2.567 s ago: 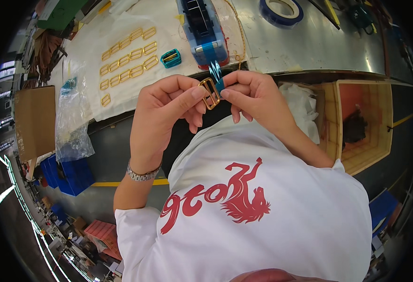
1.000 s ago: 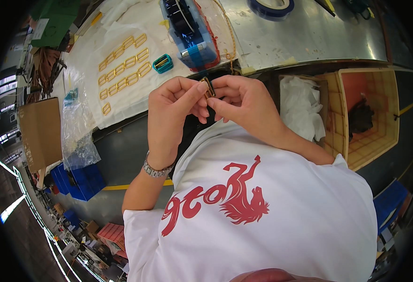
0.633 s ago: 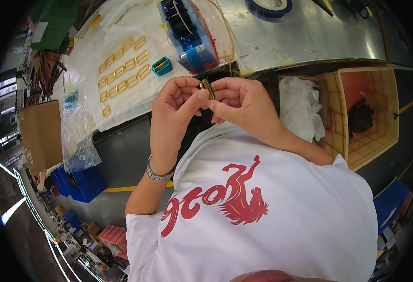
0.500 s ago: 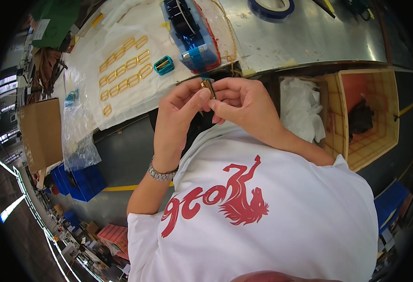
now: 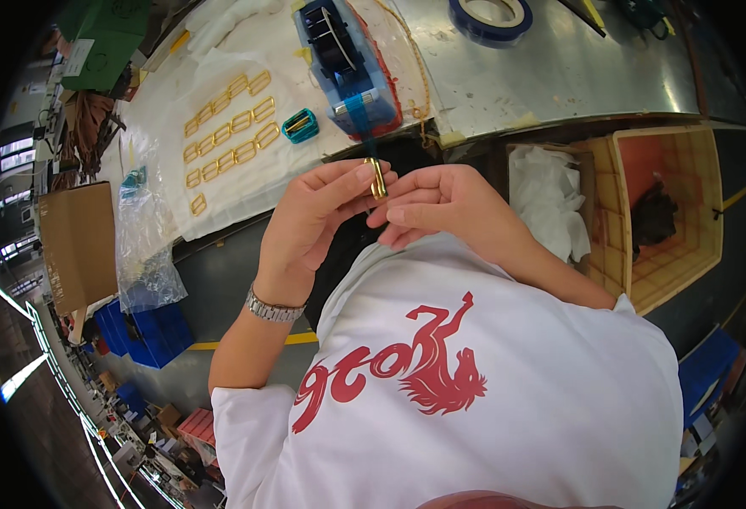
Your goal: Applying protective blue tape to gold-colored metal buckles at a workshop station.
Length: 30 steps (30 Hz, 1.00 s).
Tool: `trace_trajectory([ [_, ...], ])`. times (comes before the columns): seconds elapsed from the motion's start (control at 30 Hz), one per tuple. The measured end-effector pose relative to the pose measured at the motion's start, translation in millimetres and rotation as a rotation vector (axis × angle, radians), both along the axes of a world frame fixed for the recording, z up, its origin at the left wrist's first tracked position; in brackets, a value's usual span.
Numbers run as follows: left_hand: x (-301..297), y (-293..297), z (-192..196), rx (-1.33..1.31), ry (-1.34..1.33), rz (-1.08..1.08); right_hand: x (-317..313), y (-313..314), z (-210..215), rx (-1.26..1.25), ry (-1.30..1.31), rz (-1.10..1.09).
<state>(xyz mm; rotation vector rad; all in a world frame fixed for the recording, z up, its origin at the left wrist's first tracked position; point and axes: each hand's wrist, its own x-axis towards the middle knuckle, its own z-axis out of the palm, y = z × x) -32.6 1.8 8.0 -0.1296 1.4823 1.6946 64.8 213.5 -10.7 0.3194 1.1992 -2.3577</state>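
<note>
One gold buckle [image 5: 379, 181] juts from clamped left fingers [image 5: 352, 182]; right fingers [image 5: 417, 181] beside, grip unclear.

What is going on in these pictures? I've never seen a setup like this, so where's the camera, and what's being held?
There's no machine arm here: these are a person's own two bare hands. The view comes from a wide fisheye camera worn on the head, looking down, so straight edges bend near the rim. The left hand pinches a gold-coloured metal buckle. The right hand is close beside it; whether it touches the buckle is hard to tell. Just beyond stands a blue tape dispenser. On the white-covered table lie rows of gold-coloured rectangular buckles and a teal-wrapped bundle. Farther right is a dark-blue tape roll.
</note>
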Motion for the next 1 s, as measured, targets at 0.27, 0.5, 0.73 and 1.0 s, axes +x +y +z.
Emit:
trace_trajectory([
  [0.27, -34.3, -10.1, 2.1, 0.012, -0.215, -0.205, -10.7, 7.6, -23.2, 0.483, 0.383, -0.039],
  [0.5, -51.7, 2.0, 15.3, -0.063, -0.324, -0.199, -28.8, -6.2, -38.8, 0.430, 0.565, -0.127],
  [0.73, -65.7, 8.3, 14.1, -0.102, -0.440, -0.231, -28.5, -10.0, -38.3, 0.498, 0.595, -0.265],
  [1.0, -65.6, 3.7, 6.0, -0.009, -0.583, -0.196, -28.8, -10.8, -24.7, 0.628, 0.652, -0.271],
])
